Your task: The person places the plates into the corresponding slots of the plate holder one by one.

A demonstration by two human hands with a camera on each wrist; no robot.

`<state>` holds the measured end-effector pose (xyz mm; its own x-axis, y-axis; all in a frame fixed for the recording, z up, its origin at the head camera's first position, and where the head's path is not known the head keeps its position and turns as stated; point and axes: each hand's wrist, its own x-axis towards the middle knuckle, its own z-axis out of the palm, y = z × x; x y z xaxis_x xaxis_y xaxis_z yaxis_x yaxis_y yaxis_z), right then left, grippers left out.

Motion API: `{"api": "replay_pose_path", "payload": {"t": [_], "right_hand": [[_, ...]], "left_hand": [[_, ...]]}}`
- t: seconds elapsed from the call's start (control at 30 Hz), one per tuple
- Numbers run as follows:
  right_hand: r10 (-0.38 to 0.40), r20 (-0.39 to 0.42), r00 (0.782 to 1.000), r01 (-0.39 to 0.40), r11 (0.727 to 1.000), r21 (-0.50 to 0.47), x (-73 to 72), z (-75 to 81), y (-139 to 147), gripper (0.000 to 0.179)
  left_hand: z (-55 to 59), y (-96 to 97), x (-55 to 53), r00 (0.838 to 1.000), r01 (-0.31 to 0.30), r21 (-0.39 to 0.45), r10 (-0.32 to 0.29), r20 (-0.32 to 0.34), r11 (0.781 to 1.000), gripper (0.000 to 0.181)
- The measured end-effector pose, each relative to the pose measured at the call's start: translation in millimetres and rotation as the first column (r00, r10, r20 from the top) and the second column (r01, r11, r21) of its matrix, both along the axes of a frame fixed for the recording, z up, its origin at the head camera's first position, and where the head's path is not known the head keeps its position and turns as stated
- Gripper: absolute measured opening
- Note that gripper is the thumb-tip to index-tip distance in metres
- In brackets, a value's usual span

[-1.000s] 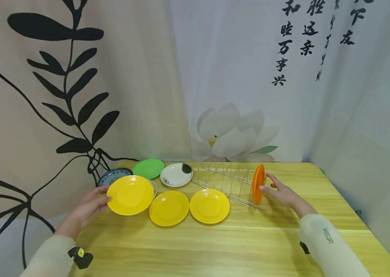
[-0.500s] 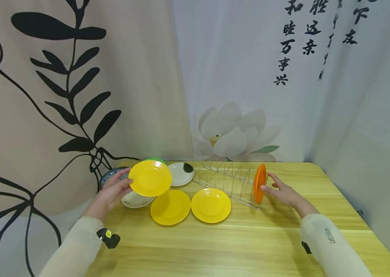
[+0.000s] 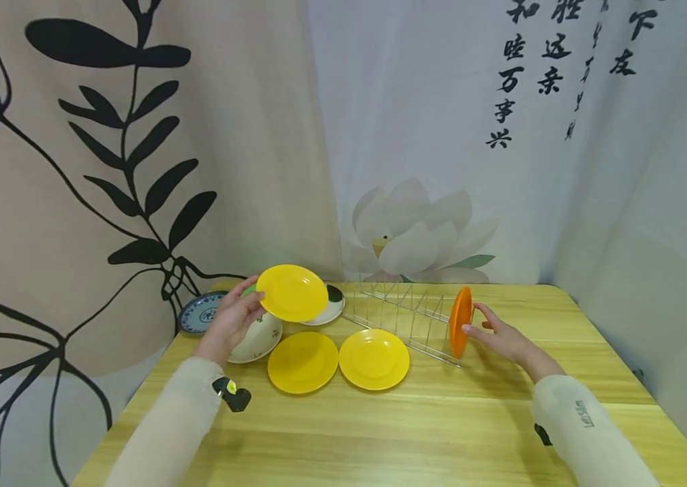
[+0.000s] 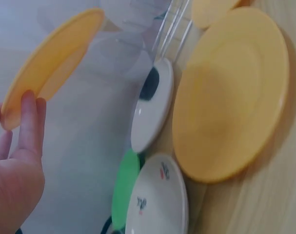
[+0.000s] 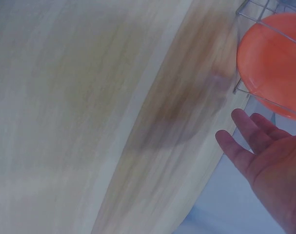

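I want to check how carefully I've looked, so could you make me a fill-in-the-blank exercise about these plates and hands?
The held plate in the left hand is ____ in colour.
The standing plate in the wire rack, beside the right hand, is ____ in colour.
The number of yellow plates lying on the table is ____.
The leftmost plate on the table is patterned in white and ____.
Missing words: yellow; orange; two; blue.
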<state>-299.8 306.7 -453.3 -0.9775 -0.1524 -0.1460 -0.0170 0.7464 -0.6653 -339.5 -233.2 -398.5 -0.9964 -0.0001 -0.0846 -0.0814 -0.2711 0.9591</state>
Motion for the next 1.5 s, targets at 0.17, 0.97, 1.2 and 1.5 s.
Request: {"api": "replay_pose_path", "payload": {"t": [0.17, 0.97, 1.2, 1.5], "right_hand": [[0.001, -0.017, 1.000, -0.001, 1.000, 0.006, -0.4, 0.1, 1.0, 0.090], [-0.003, -0.008, 1.000, 0.003, 1.000, 0.012, -1.1, 0.5, -1.0, 0.090], [0.000, -0.008, 1.000, 0.000, 1.000, 0.008, -0.7, 0.4, -0.9, 0.089], [0.002, -0.013, 1.000, -0.002, 1.000, 0.010, -0.8, -0.6, 0.3, 0.089]], "left_hand": [[2.0, 22.1, -8.5, 1.000, -0.015, 0.033, 0.015, 0.010, 0.999, 0.057], [11.7, 134.5, -34.2, 0.999, 0.028, 0.064, -0.027, -0.021, 0.998, 0.050], [14.5, 164.1, -32.2, 0.998, 0.041, 0.061, -0.039, -0.042, 0.997, 0.051], [16.1, 198.2, -31.2, 0.996, 0.084, 0.029, -0.082, -0.047, 0.996, 0.049]]}}
